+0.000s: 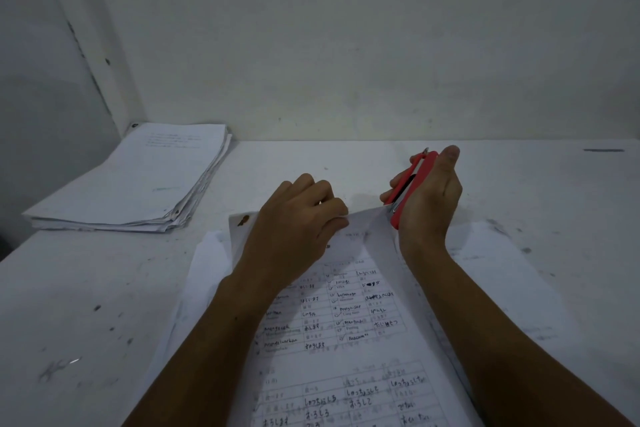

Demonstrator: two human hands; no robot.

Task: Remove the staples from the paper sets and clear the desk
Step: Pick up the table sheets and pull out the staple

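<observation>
Head view. The right hand (427, 204) grips a red plastic stapler-shaped tool with a metal tip (410, 185), fingers and thumb wrapped around its body. The tool's long axis runs from about 7 o'clock to 1 o'clock, its lower metal end touching the top right corner of the white printed worksheet set with handwritten entries (349, 315). The left hand (298, 232) lies at 9 o'clock of that corner, fingers curled, their tips pressing or pinching the sheet's top edge; which of the two cannot be told. The staple itself is not visible; it presumably sits at the lifted corner under the tool's tip, so the right hand is the nearer one. The coming move likely turns on the tip staying at that corner while the left hand steadies the sheet. A stack of white loose papers (138, 184) rests at 10 o'clock on the scuffed white desk (86, 288).
</observation>
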